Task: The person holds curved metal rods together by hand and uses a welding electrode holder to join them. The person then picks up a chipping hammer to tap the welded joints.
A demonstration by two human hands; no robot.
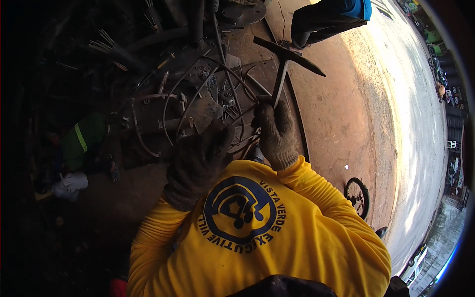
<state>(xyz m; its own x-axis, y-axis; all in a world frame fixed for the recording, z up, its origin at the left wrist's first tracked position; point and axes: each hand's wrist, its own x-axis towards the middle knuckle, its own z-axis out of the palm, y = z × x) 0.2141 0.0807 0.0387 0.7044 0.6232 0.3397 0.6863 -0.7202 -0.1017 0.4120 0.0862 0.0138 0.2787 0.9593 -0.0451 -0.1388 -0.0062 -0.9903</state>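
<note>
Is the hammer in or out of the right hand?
In: the gloved right hand is closed around the hammer at its handle.

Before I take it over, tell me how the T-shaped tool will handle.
The T-shaped tool is likely stiff: its bar and shank look straight and solid. It may feel top-heavy, as the long bar sits beyond the right hand.

Right glove [278, 129] hid the lower end of the hammer [286, 58] handle. Left glove [198, 163] was dark and blurred; its finger positions, and any contact with the metal rings [190, 106], could not be told. The standing person [321, 24] was cut off by the top edge. The person in green [84, 141] was partly lost in shadow. Roadside goods [435, 42] were too small to identify. The dark object [284, 288] was cropped by the lower edge, kind unclear.
</note>
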